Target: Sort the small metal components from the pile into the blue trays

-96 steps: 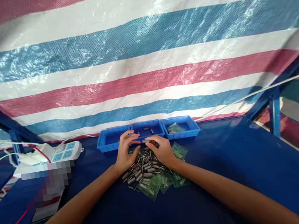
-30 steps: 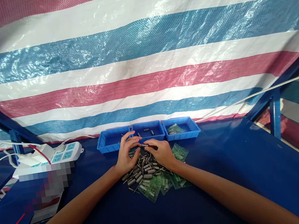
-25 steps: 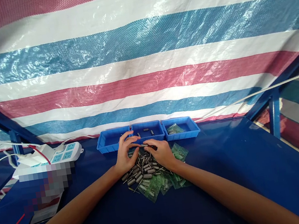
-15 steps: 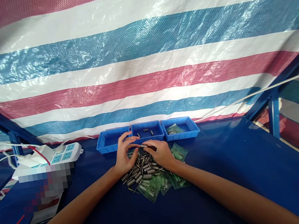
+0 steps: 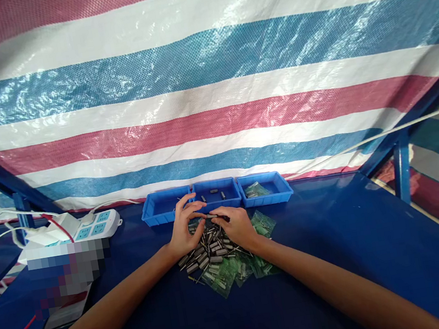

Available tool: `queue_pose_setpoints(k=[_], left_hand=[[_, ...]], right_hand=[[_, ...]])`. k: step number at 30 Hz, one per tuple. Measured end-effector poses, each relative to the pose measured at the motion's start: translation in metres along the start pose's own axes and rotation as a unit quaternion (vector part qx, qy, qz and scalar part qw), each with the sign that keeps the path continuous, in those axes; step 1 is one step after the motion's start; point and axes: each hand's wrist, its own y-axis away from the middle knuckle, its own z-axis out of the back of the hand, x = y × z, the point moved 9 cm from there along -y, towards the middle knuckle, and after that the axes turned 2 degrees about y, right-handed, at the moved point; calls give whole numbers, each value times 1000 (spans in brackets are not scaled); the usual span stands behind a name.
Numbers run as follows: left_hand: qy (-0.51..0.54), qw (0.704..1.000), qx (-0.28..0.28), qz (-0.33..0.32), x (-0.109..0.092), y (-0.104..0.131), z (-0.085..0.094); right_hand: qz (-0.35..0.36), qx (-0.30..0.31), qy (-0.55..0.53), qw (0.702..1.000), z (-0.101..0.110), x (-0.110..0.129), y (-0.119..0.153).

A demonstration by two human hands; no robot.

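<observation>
Both hands meet above a heap of small grey metal pieces and thin pins [image 5: 212, 252] on the blue table. Between finger and thumb, my right hand [image 5: 236, 228] pinches a small, slim metal piece [image 5: 211, 216]. My left hand [image 5: 183, 228] has its thumb and index finger closed at the other end of that piece, while its other fingers are raised and spread. The exact kind of the piece is too small to make out. Green plastic bags [image 5: 223, 278] with small metal parts lie at the near side of the heap, and another green bag [image 5: 264, 223] is beside my right wrist.
Behind the hands stand a left blue bin [image 5: 157, 219], a middle blue bin [image 5: 230, 182] with a few small pieces, and a right blue bin [image 5: 278, 198] holding a green bag. A power strip [image 5: 102, 225] with cables lies left. A striped tarp [image 5: 213, 126] hangs behind.
The slim piece between the fingertips shows slightly more and looks lighter. My fingers have shifted only a little; arms, heap and bins stay where they were.
</observation>
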Motion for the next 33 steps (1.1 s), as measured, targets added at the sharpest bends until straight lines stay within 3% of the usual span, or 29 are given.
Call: queue_pose_setpoints(k=[23,33], left_hand=[[-2,1000,4,5,4,0,0],[18,999,-23,19,5,-2,3]], right_hand=[[3,13,0,1000,-1,4,0],[33,-11,-4,999,3,11,0]])
